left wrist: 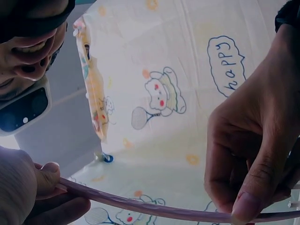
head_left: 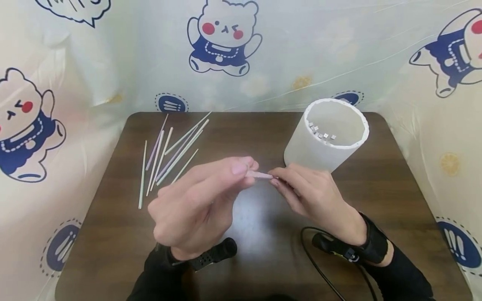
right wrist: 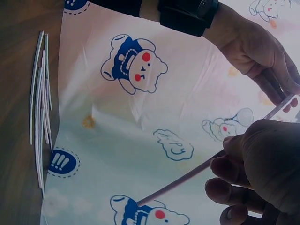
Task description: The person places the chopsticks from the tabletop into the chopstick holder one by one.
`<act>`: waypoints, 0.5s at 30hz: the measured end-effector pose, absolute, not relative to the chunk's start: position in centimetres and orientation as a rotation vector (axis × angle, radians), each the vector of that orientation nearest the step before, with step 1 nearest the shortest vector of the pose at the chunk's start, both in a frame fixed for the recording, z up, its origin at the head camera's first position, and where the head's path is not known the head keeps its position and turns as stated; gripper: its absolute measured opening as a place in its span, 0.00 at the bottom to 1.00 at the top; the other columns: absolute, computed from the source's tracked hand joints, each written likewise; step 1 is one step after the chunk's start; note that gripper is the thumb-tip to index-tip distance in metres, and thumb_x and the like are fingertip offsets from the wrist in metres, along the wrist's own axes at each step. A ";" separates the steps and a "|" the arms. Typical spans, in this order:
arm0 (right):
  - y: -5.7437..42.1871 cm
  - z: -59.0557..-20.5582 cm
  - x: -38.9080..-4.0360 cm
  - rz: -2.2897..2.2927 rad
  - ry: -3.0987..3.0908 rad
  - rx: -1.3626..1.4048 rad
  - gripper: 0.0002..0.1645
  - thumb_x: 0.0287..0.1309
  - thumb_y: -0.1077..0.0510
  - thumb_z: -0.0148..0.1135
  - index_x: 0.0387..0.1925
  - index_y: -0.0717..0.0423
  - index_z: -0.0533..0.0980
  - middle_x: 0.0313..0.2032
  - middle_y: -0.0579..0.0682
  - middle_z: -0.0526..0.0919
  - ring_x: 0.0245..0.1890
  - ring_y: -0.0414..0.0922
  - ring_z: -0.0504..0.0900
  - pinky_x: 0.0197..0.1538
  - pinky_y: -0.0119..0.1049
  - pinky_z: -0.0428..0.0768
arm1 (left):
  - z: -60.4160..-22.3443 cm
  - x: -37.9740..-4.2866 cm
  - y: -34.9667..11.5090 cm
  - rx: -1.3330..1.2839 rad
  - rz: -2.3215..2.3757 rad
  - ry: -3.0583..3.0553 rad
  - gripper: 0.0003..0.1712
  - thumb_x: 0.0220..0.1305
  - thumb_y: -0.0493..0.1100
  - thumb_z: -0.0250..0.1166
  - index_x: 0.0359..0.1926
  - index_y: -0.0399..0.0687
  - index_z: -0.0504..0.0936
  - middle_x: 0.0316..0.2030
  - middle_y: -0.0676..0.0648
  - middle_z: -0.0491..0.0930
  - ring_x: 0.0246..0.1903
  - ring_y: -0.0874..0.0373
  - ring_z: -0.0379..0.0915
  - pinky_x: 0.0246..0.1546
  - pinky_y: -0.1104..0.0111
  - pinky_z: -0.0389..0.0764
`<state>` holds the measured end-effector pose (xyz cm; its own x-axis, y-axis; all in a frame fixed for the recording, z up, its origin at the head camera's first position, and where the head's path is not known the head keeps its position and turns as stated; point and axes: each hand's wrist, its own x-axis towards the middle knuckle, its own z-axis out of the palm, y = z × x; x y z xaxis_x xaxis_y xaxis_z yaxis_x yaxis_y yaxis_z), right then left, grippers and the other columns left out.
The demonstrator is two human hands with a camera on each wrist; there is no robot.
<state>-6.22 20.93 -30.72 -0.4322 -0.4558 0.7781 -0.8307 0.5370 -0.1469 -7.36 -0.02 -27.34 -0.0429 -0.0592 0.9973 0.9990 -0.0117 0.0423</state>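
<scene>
Pink strip (head_left: 260, 175), above the table (head_left: 260, 133), was pinched by the left hand (head_left: 199, 200) and right hand (head_left: 314, 190); we judged work partly done; small pieces (head_left: 325, 135) lay in the bucket (head_left: 310, 152); loose strips (head_left: 142, 174) remained.

Thin straight pastel strips (head_left: 180, 157) left, white cylindrical tub (head_left: 310, 146) right, on brown wood-grain table (head_left: 248, 138); small whitish pieces (head_left: 326, 136) inside tub.

Pink strip (left wrist: 140, 206), pinched by left hand (left wrist: 23, 187) and right hand (left wrist: 265, 126), printed sheet (left wrist: 197, 51) behind
</scene>
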 end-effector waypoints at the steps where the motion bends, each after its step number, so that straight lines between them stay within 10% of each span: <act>1: 20.9 -30.7 -6.2 0.680 -2.076 1.039 0.17 0.76 0.53 0.54 0.38 0.60 0.81 0.23 0.44 0.76 0.20 0.36 0.70 0.22 0.25 0.66 | -27.5 -7.3 -0.1 -1.154 -1.271 -1.187 0.18 0.43 0.22 0.77 0.39 0.25 0.84 0.35 0.30 0.88 0.35 0.41 0.89 0.38 0.54 0.89; 8: 21.8 -29.4 -7.3 0.563 -2.086 0.928 0.17 0.76 0.53 0.53 0.39 0.64 0.80 0.27 0.51 0.83 0.23 0.42 0.78 0.27 0.34 0.79 | -26.2 -7.3 0.1 -1.144 -1.211 -1.193 0.24 0.33 0.26 0.84 0.38 0.31 0.88 0.35 0.33 0.88 0.34 0.45 0.88 0.38 0.56 0.89; 15: 25.0 -26.8 -10.4 0.510 -2.141 0.667 0.09 0.65 0.65 0.64 0.43 0.67 0.79 0.33 0.59 0.85 0.29 0.52 0.83 0.31 0.45 0.78 | -21.6 -9.5 3.1 -1.170 -1.117 -1.370 0.10 0.53 0.27 0.75 0.38 0.32 0.87 0.36 0.38 0.89 0.39 0.52 0.89 0.47 0.69 0.87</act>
